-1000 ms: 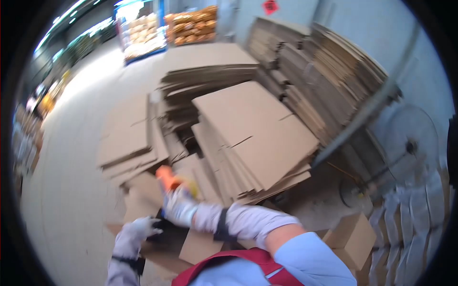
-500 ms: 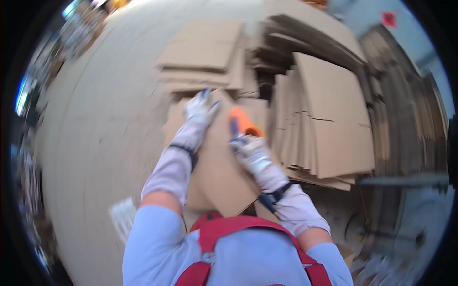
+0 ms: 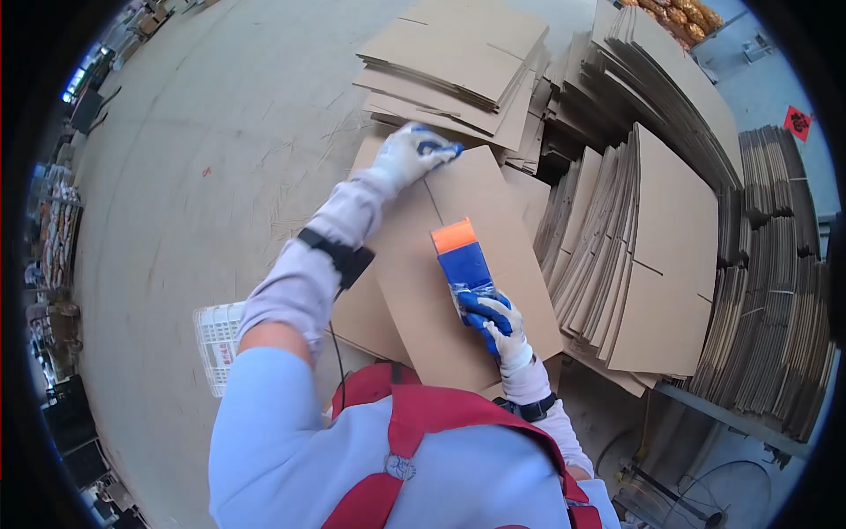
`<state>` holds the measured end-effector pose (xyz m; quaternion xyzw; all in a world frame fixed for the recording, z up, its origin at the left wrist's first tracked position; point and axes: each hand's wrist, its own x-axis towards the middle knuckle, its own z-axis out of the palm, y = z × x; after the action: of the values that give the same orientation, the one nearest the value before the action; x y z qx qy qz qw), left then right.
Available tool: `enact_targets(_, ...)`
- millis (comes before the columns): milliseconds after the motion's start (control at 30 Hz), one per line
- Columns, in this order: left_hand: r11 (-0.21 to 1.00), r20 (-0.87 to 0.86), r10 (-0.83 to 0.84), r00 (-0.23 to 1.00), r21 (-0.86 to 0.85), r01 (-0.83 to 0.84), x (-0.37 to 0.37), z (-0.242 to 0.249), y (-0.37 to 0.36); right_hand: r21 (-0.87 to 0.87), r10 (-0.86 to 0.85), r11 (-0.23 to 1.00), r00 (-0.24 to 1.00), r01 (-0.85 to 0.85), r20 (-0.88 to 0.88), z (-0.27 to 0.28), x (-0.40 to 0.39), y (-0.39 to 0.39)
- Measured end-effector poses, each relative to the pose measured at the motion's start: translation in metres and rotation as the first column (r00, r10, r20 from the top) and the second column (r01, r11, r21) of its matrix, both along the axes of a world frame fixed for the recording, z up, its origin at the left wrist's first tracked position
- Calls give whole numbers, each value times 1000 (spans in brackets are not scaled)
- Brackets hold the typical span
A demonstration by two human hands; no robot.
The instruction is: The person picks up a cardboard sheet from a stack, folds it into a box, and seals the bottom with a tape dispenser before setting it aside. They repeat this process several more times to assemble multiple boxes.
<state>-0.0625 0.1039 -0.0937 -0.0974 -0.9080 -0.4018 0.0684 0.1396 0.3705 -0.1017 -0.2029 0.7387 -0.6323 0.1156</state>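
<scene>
A flattened cardboard box (image 3: 467,295) lies tilted in front of me, over another brown sheet (image 3: 357,322). At its far left edge is my left hand (image 3: 410,159), in a white glove with blue fingertips, its fingers curled closed on the cardboard. My right hand (image 3: 500,331), gloved the same way, is wrapped round a blue tape dispenser (image 3: 465,264) with an orange front end. Clear film shows by the fingers. The dispenser is over the middle of the box, its orange end pointing away from me.
Beyond the box is a stack of flat cardboard (image 3: 458,44). Leaning cardboard sheets (image 3: 661,256) stand to the right, with bundled cardboard (image 3: 767,309) farther out. A white plastic crate (image 3: 216,339) sits on the floor at left. A metal bar (image 3: 731,419) runs at lower right.
The view has shifted and sharpened. My left hand has moved toward the box's far edge, its fingers now curled. My right hand has drawn the tape dispenser nearer to me and turned it.
</scene>
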Motion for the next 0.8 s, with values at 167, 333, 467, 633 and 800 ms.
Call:
enact_targets(167,885,782,-465,415,400,238,58,33,2,-44,34,998,999,-34,7,4,-3,1)
enact_targets(333,864,721,-496,485,465,193,72,39,3,45,91,995,988,-86,-128,-1,-3,13)
enact_targets(467,299,543,-740,395,794,-530,97,-15,9,-41,77,996,997,-77,-1,-1,-4,13)
enact_targets(633,996,253,-92,963,2,94,30,-14,-9,35,-99,995,981,95,168,33,-25,-10)
enact_targets(800,897,396,98,913,-432,91,-71,-22,-45,98,-136,988,979,122,153,42,-32,-13)
